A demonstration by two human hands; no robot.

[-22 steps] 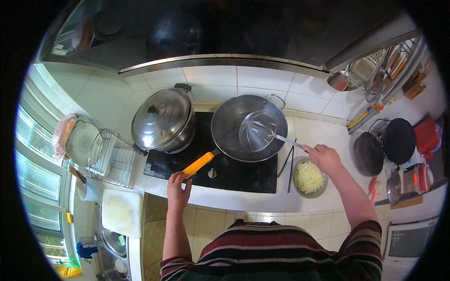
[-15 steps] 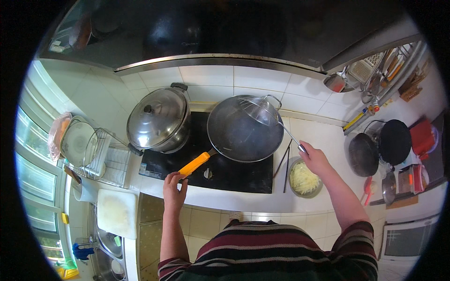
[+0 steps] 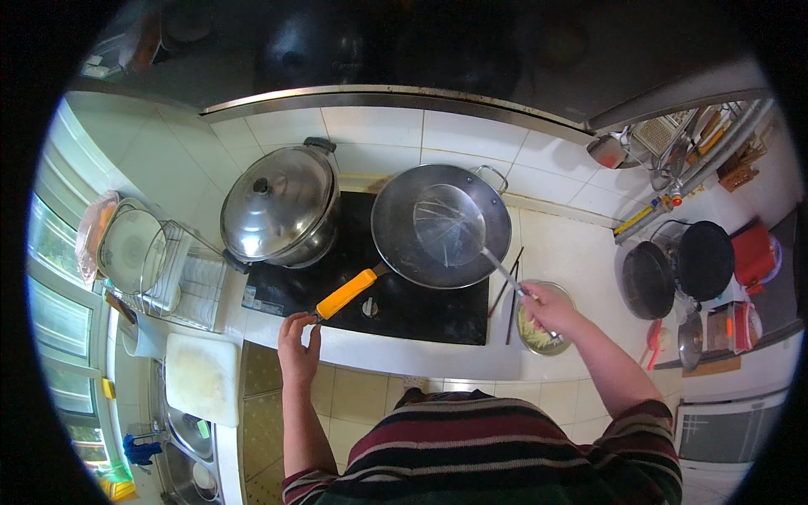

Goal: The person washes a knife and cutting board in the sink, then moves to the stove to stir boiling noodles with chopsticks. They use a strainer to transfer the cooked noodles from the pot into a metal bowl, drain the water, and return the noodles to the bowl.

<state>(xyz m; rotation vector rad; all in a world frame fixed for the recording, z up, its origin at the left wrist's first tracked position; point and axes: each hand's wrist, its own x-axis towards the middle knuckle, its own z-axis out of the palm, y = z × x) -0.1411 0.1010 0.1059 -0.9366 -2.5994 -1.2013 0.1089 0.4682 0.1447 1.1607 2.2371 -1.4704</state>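
At far left, a white rectangular cutting board (image 3: 202, 379) lies beside the sink. Next, a tall, round, silver metal pot (image 3: 282, 206) stands lidded on the black, flat glass cooktop (image 3: 421, 322).

Left hand (image 3: 298, 343): thumb and fingers close about the tail end of a bright orange, straight handle (image 3: 347, 293). Grip firmness cannot be told. The handle belongs to a wide, round, dark grey metal wok (image 3: 438, 271), located on the right part of the cooktop.

A round-headed, silver metal strainer (image 3: 448, 224) is inside the wok's outline. Contact between head and wok bottom cannot be confirmed.

Right hand (image 3: 549, 308): closed around the strainer's long grip, above a round grey bowl (image 3: 571, 343) of pale yellow, thin-cut shreds (image 3: 534, 337). Two thin, dark, straight sticks (image 3: 510, 321) lie just left of the bowl.

Step in hand, as judged: operating the strainer in the wok while the left hand steadies the wok. The next move calls for a stable left hold; any lift of the strainer requires a level head, clear of the wok's edge.
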